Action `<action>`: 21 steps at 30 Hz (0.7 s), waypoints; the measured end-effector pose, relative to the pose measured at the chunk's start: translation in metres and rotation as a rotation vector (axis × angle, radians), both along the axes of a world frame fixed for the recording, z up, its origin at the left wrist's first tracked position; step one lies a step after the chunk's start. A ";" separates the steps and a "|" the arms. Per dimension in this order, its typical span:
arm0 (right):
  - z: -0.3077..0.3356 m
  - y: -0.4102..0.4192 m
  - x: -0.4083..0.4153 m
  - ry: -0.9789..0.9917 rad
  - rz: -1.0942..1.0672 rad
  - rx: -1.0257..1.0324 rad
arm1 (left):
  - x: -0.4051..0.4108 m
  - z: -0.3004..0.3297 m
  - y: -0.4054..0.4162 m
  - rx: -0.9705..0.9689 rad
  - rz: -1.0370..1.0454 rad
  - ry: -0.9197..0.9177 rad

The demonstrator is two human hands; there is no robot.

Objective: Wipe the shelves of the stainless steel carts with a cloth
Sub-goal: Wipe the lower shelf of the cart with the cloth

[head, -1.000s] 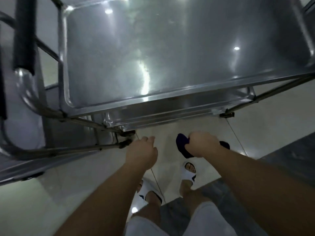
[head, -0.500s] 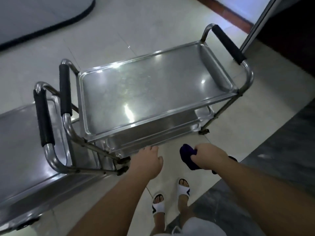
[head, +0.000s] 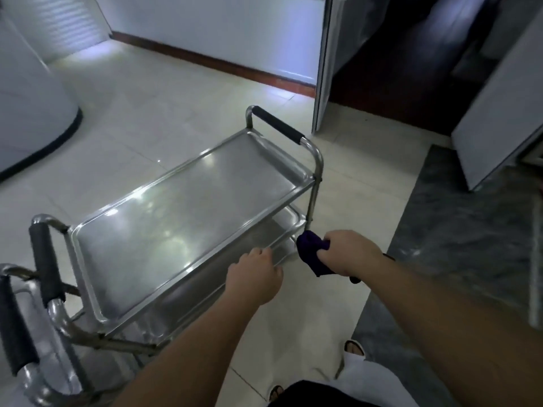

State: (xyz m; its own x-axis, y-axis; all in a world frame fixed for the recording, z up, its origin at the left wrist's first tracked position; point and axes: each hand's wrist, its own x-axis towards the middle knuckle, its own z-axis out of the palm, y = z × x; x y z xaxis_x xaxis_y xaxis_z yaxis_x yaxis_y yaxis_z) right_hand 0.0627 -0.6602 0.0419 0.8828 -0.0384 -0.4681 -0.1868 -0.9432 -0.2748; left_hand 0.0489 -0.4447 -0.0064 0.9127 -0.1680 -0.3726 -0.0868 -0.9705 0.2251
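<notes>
The right hand [head: 351, 254] grips a bunched dark blue cloth [head: 313, 254] just beside the cart [head: 188, 227], at its near right corner. The left hand [head: 254, 277], fingers loosely curled and holding nothing, hovers at the top shelf's [head: 176, 218] near edge (both visible shelves bare).

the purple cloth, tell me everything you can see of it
The cloth is dark purple, soft-looking fabric, bunched into a wad. The right hand grips it, fingers curled round it, so only the part sticking out left of and below the fist shows. It is held in the air just off the near right corner of the cart, beside the lower shelf, apparently not touching the steel.
</notes>
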 end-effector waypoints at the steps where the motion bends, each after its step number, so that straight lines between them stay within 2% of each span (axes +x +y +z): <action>1: 0.003 -0.014 0.001 -0.008 -0.023 0.001 | 0.005 0.002 -0.014 -0.012 -0.009 0.011; 8: 0.010 -0.143 0.017 -0.053 -0.236 -0.001 | 0.060 0.018 -0.145 -0.038 -0.138 -0.020; 16: 0.014 -0.324 0.026 -0.026 -0.364 0.024 | 0.100 0.024 -0.336 0.022 -0.288 -0.014; 21: 0.007 -0.412 0.036 -0.014 -0.456 0.038 | 0.123 0.027 -0.420 0.025 -0.364 -0.003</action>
State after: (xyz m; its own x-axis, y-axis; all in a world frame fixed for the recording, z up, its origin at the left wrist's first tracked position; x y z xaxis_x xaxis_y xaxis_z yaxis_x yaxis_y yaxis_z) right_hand 0.0982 -1.0720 0.0492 0.7858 -0.4077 -0.4651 -0.5768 -0.7545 -0.3131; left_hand 0.1724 -0.8644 0.0206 0.7960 -0.4728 -0.3779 -0.4279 -0.8812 0.2011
